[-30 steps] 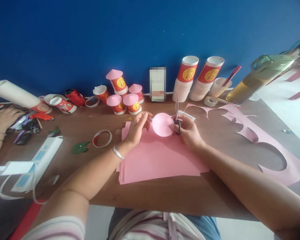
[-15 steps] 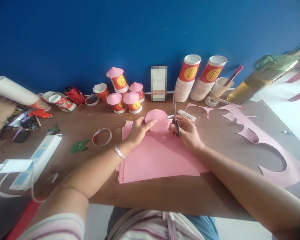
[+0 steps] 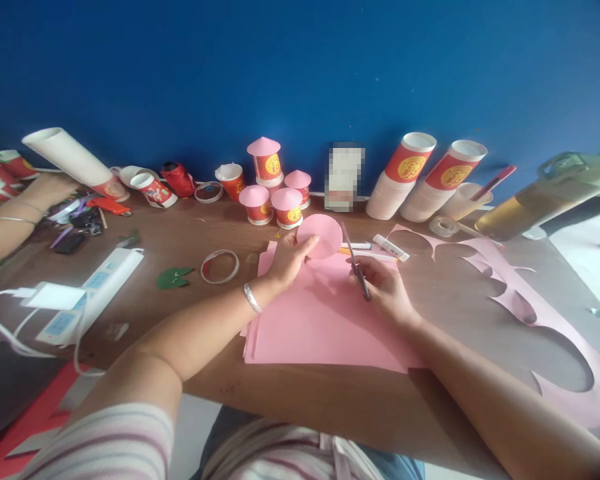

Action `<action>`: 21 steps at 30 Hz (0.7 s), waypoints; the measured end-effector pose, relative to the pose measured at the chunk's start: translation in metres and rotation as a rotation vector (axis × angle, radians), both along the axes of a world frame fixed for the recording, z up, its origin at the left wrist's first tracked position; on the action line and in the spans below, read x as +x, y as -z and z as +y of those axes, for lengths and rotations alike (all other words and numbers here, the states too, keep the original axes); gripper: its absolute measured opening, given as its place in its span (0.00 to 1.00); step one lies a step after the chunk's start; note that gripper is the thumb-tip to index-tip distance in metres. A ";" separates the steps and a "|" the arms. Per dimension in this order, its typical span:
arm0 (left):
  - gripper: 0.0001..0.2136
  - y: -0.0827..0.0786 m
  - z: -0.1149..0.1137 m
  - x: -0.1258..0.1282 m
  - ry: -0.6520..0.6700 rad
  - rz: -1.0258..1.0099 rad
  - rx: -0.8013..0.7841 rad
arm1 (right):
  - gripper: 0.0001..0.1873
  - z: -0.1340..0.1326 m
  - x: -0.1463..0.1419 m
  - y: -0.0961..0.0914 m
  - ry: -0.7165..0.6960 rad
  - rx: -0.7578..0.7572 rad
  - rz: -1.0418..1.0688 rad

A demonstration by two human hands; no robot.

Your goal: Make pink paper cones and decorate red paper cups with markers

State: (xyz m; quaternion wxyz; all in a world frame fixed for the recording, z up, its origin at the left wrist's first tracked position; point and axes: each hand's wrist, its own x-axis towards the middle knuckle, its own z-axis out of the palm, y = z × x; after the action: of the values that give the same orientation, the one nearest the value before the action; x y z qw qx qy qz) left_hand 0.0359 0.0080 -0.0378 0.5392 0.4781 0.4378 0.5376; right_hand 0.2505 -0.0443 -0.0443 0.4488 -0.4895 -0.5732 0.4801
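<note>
Pink paper disc point(image 3: 321, 235), lower edge behind left hand point(image 3: 289, 257)

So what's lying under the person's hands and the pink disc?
A stack of pink paper sheets on the wooden table. The left hand holds the pink disc; the right hand holds scissors. Anything beneath the sheets is covered.

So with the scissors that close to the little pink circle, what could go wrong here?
The scissors in the right hand point toward the left hand, which pinches the pink circle; a slip might nick a finger. The thin circle could crease under that pinch. An elbow might also drag the pink paper stack, which lies near the table edge.
</note>
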 end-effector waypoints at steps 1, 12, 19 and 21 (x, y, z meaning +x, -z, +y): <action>0.17 0.000 0.001 0.000 0.000 -0.005 0.005 | 0.26 0.000 0.000 0.000 -0.001 -0.004 -0.003; 0.18 -0.013 0.005 -0.003 -0.066 0.052 0.051 | 0.21 0.004 0.000 0.005 -0.067 -0.010 -0.087; 0.20 -0.012 0.003 -0.003 -0.006 0.087 0.040 | 0.19 0.002 -0.001 0.000 -0.125 0.039 -0.100; 0.19 -0.010 0.003 -0.003 0.004 0.076 0.032 | 0.19 0.002 0.000 0.001 -0.127 0.045 -0.109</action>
State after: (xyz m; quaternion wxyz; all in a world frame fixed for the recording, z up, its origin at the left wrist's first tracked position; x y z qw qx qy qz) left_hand 0.0330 0.0115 -0.0276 0.5157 0.5076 0.4481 0.5250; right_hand 0.2508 -0.0422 -0.0451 0.3966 -0.4675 -0.6373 0.4669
